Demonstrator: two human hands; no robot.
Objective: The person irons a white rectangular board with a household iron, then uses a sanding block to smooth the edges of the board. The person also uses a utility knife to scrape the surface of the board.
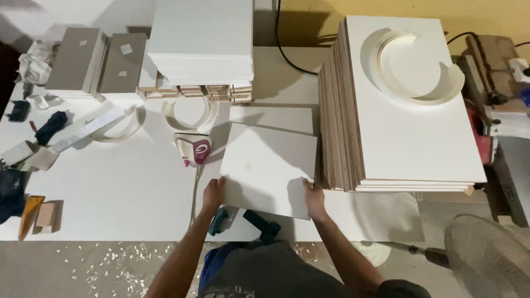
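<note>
Both of my hands hold a white rectangular board (pixel 268 165) just above the white worktable (pixel 121 193). My left hand (pixel 213 193) grips its near left corner and my right hand (pixel 314 200) grips its near right corner. A second white board (pixel 273 117) lies flat behind it. Directly right of the held board stands a tall stack of white-faced boards (pixel 403 121) with brown edges. A dark green tool (pixel 259 223) lies under the held board's near edge.
Another stack of white panels (pixel 201 44) stands at the back centre, with grey boards (pixel 77 58) to its left. Rolls of white edge banding (pixel 190 113) lie near a small white-and-magenta iron (pixel 194 149). A fan (pixel 488 256) is at lower right; shavings litter the floor.
</note>
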